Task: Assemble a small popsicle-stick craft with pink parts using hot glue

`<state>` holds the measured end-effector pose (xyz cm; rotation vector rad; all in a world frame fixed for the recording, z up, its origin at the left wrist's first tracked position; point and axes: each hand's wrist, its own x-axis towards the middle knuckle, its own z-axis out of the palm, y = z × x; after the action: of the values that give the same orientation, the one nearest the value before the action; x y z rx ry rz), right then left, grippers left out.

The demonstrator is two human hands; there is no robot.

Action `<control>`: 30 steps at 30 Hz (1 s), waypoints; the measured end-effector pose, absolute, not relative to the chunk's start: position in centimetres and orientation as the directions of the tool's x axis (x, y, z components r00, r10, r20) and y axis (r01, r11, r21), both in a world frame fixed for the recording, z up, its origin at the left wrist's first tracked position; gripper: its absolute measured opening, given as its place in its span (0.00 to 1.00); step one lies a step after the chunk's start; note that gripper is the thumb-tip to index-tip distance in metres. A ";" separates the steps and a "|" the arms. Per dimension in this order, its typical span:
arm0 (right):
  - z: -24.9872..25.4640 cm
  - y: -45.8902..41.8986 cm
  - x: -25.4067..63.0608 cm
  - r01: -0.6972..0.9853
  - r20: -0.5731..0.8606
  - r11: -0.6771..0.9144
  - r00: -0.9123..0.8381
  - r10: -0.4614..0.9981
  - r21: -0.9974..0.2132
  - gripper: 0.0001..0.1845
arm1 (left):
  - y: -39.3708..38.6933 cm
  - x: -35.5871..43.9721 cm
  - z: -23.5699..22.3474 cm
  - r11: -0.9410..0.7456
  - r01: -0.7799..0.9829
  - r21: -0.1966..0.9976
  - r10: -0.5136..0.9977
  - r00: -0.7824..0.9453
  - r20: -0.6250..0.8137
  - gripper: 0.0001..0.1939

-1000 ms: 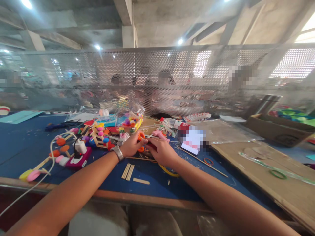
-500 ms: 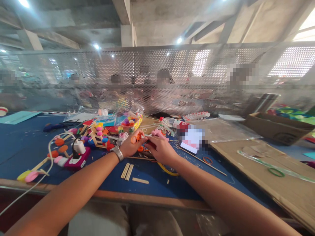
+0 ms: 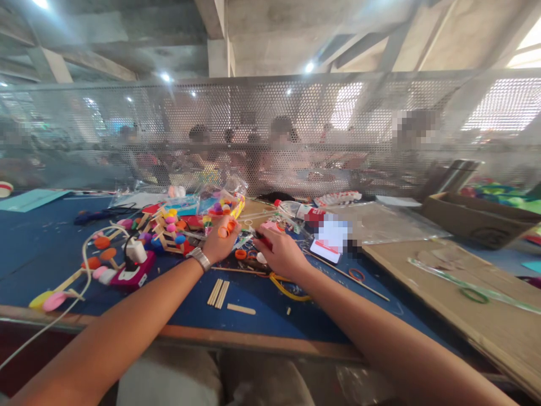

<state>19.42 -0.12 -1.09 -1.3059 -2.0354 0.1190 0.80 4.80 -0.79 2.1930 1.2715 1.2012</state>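
My left hand [image 3: 220, 241], with a metal watch band at its wrist, is closed on an orange ring-shaped piece [image 3: 227, 228] above the cluttered middle of the table. To its right, my right hand [image 3: 282, 251] curls down over the clutter, its fingertips partly hidden. A pink object [image 3: 271, 226] shows just beyond its fingers, and something dark red lies at the fingertips; whether it grips either is unclear. Between and below the hands are an orange ring-like cap [image 3: 240, 255] and a yellow loop [image 3: 289, 286]. Several wooden craft sticks [image 3: 218, 294] lie nearer me.
Left are a purple power socket [image 3: 137, 273] with a white cable and stick pieces with coloured discs [image 3: 170, 228]. A bottle [image 3: 306, 213], a lit phone [image 3: 329, 239], a thin rod [image 3: 367, 285] and a cardboard box [image 3: 482, 220] are rightward. A perforated screen [image 3: 249, 135] stands behind.
My hands have separated. The left has drawn slightly left with the orange piece; the right has shifted right, towards the pink object. The clutter between them now shows.
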 end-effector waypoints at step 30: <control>-0.9 0.0 19.2 0.883 0.278 0.285 -0.187 0.942 -0.374 0.22 | 6.1 0.3 -1.5 -0.540 0.615 0.575 0.813 0.203 0.546 0.01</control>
<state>19.23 -0.04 -0.92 -1.6339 -2.1106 0.1770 0.26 6.10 -1.47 2.2460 1.3629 1.2491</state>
